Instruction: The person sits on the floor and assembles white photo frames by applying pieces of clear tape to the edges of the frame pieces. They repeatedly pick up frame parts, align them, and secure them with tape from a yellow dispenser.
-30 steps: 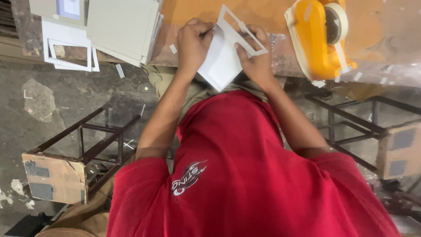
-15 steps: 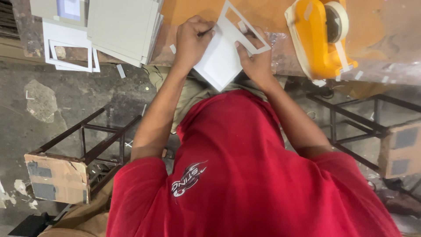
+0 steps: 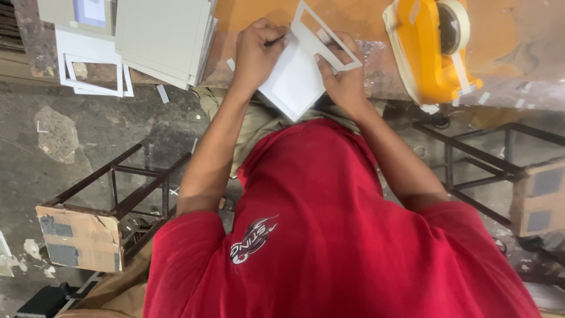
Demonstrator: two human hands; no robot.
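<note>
My left hand and my right hand meet at the near edge of the brown table. Between them is a white card that hangs tilted over the table's edge. On top of it lies a white cut-out frame with a window in it. The fingers of my left hand curl over the card's left edge, and something thin and dark shows at their tips. With its thumb pressed on the frame's lower bar, my right hand grips the frame and the card from the right.
A yellow tape dispenser stands on the table to the right. A stack of grey boards and several white frames lie to the left. Two metal stools with cardboard seats flank my legs on the concrete floor.
Both hands have stayed on the card and frame, which have shifted only slightly on the table's edge. The grip looks the same.
</note>
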